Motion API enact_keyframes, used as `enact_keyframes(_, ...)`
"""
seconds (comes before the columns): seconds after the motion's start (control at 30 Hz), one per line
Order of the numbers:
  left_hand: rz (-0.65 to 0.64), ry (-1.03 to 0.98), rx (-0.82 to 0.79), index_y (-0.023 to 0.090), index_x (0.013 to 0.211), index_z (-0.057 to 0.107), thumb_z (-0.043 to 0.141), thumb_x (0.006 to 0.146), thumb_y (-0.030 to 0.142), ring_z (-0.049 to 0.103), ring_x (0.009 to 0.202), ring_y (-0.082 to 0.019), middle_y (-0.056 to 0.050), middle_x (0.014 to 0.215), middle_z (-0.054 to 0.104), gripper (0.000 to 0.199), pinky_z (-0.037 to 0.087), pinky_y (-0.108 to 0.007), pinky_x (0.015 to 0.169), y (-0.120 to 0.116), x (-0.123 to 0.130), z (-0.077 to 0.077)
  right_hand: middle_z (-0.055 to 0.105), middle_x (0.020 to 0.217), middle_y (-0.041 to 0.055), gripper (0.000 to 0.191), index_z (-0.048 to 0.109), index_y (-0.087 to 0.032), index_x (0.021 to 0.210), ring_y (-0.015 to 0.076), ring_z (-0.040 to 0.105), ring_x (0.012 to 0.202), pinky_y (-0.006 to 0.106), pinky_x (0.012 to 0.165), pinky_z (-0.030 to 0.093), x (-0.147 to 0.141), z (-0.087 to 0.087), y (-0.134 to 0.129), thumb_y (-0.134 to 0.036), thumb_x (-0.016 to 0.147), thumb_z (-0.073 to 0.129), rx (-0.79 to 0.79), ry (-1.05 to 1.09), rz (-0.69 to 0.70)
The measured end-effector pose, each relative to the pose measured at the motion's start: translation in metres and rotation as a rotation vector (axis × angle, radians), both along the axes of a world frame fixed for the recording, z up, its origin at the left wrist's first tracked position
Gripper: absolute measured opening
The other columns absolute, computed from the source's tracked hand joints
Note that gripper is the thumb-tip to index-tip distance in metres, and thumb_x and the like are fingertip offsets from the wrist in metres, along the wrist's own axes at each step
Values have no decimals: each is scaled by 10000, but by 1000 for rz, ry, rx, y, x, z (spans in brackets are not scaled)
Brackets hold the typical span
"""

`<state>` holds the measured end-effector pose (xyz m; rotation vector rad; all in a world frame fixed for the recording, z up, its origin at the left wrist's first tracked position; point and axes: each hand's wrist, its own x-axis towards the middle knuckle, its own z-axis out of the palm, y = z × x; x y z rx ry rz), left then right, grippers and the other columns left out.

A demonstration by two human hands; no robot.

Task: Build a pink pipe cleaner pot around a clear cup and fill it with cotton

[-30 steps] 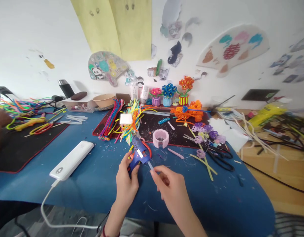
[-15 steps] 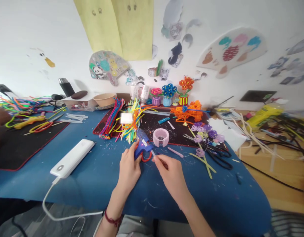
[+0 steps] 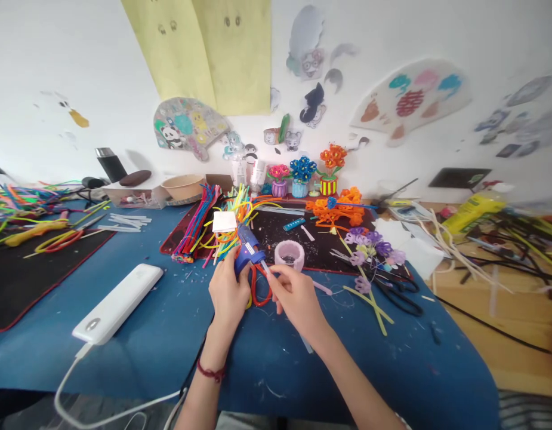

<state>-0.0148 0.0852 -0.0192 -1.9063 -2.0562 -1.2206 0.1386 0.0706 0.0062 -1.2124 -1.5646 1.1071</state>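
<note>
My left hand (image 3: 230, 289) is wrapped round the handle of a blue glue gun (image 3: 249, 246), its nozzle pointing up toward the bundled pipe cleaners (image 3: 231, 245). With thumb and fingers, my right hand (image 3: 298, 295) pinches a pale glue stick (image 3: 265, 265) at the rear of the gun. Red-handled scissors (image 3: 260, 292) lie just below, partly covered by my hands. A pink fuzzy ring (image 3: 289, 254) stands behind my right hand, and a pink stick (image 3: 323, 288) lies beside it.
A white power bank (image 3: 119, 303) with a cable lies left. Orange flowers (image 3: 336, 209), purple flowers (image 3: 369, 242) and black scissors (image 3: 398, 292) are right. Potted pipe-cleaner flowers (image 3: 301, 179) stand at the back by a wall.
The glue gun and my left hand have moved slightly left and up. More of the red handles shows. The other person's hand at the far left has mostly left the view.
</note>
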Motion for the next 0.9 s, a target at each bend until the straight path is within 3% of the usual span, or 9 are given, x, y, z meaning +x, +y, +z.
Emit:
enact_keyframes(0.1,17,33,39,157,1280,572,583,893,270,679,994,-308,-137,1119,714,403,527,-384,819,-2,2,-2,518,486,-44,317,625,-180,748,95,443,362,215,414,326,0,5,-1,-371,939,459,16,-9,16)
enact_keyframes(0.17,17,53,65,157,1287,573,580,899,269,681,988,-298,-135,1122,716,404,522,-371,819,-3,3,-3,468,466,-44,392,507,-192,597,97,435,409,223,453,309,0,7,-2,-359,947,448,40,-23,19)
enact_keyframes(0.27,15,67,94,150,1292,574,587,897,259,690,964,-280,-129,1096,727,410,520,-348,816,-3,3,-5,408,464,-47,425,413,-199,555,102,416,444,236,473,278,1,10,-1,-361,946,446,65,-43,16)
enact_keyframes(0.4,-11,67,110,150,1276,590,608,883,252,697,956,-272,-119,1064,738,406,523,-333,817,-3,2,-7,391,460,-48,434,440,-197,547,105,404,441,240,471,269,3,9,-1,-373,944,439,72,-62,16)
enact_keyframes(0.47,-19,52,114,151,1272,589,608,880,249,698,952,-272,-120,1067,735,405,526,-338,817,-2,2,-7,421,464,-48,380,549,-189,618,110,418,430,238,469,286,3,8,-3,-375,935,454,67,-71,-6)
enact_keyframes(0.53,-26,25,118,151,1266,586,608,877,240,696,961,-266,-121,1078,728,400,527,-338,832,-2,3,-7,498,507,-47,253,658,-177,878,119,448,426,236,475,312,3,8,-5,-363,916,491,62,-79,-54)
enact_keyframes(0.63,-47,-22,117,158,1243,587,621,856,215,694,977,-250,-110,1085,723,392,528,-327,863,-2,3,-6,587,583,-54,412,551,-193,1259,125,483,426,231,502,353,2,8,-8,-312,865,568,108,-135,-125)
enact_keyframes(0.7,-65,-47,111,162,1233,584,631,842,204,696,977,-243,-104,1088,723,397,531,-324,870,-2,3,-5,580,556,-74,489,510,-216,1310,128,506,428,224,517,368,1,9,-8,-281,833,602,148,-182,-113)
enact_keyframes(0.9,-99,-83,97,158,1216,585,629,834,199,688,1006,-248,-110,1104,717,387,532,-339,888,-3,3,-4,447,453,-104,360,579,-247,1217,132,478,408,221,503,326,-3,9,-6,-262,857,573,172,-255,-76)
